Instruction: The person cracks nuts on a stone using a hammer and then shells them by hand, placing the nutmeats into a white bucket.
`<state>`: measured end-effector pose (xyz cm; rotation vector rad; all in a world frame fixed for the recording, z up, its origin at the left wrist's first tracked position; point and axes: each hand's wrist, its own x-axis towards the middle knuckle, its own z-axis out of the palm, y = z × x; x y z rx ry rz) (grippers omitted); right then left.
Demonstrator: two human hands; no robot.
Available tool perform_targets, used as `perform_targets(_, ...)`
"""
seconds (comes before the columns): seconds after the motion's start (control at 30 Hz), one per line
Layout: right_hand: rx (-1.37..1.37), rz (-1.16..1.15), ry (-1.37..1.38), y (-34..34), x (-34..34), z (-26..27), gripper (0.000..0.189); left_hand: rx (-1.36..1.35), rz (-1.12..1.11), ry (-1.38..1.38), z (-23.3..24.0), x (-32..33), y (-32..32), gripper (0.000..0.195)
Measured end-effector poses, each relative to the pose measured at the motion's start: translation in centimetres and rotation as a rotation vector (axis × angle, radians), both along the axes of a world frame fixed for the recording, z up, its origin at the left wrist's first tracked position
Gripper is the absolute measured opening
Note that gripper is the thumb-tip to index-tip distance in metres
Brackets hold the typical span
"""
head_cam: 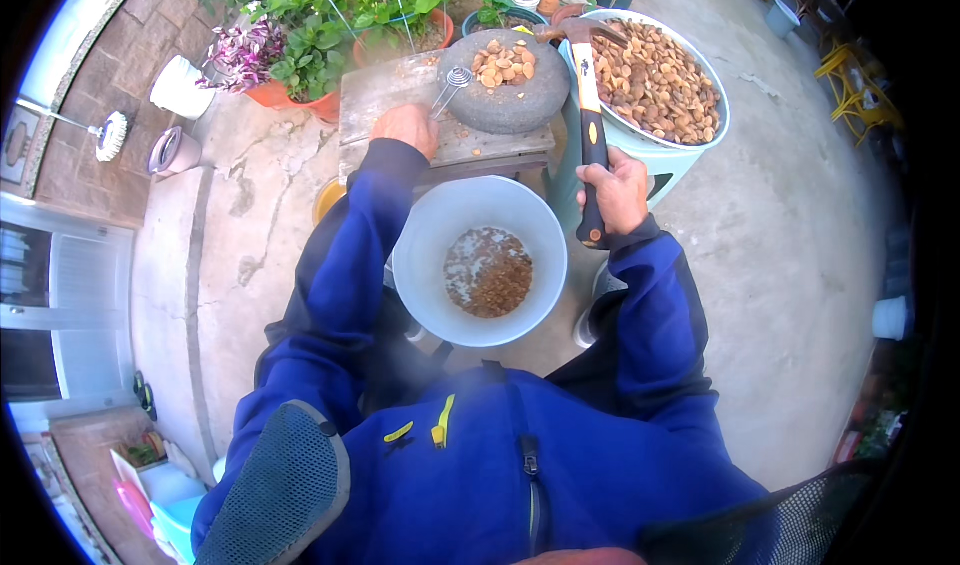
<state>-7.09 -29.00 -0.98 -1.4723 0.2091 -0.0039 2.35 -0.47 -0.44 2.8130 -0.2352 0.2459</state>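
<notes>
My left hand [409, 128] grips a coiled-wire tool [458, 78], its spiral end over the near-left edge of a rounded grey stone [517, 111]. A small heap of brown fruit pits [504, 63] lies on top of the stone, which rests on a weathered wooden bench [369, 92]. In my right hand [622, 191] is a claw hammer [593, 131] with a black, orange and white handle. Its metal head is raised between the stone and a wide, pale-rimmed container [723, 111] full of similar pits [656, 77]. Between my legs stands a whitish plastic bucket [421, 253] with brown pieces [501, 289] on its bottom.
A pale green plastic stand [679, 169] supports the full container. Potted plants [311, 66] line the bench's far side, with a white bucket [182, 88] farther left. A yellow basin [328, 200] sits partly behind my left sleeve. A concrete step [169, 280] runs along the left.
</notes>
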Motion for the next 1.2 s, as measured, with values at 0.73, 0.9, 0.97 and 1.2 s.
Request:
perform_targets(0.73, -0.716, 0.101, -0.244, 6.4, -0.2, 4.9, 0.017, 0.138, -0.137, -0.103, 0.2, -0.1, 0.3, 0.013)
perform_targets(0.9, -0.705, 0.006, -0.419, 8.0, 0.2, 9.5, 0.016, 0.127, -0.147, -0.105, 0.6, -0.3, 0.6, 0.013)
perform_targets(0.97, -0.743, -0.01, -0.422, 9.0, 0.2, 8.9, 0.014, 0.125, -0.15, -0.102, 0.8, -0.4, 0.8, 0.013)
perform_targets(1.2, -0.966, 0.155, -0.296, 7.6, -0.5, 7.5, 0.013, 0.076, -0.118, -0.083, 0.8, 0.2, 0.3, 0.014)
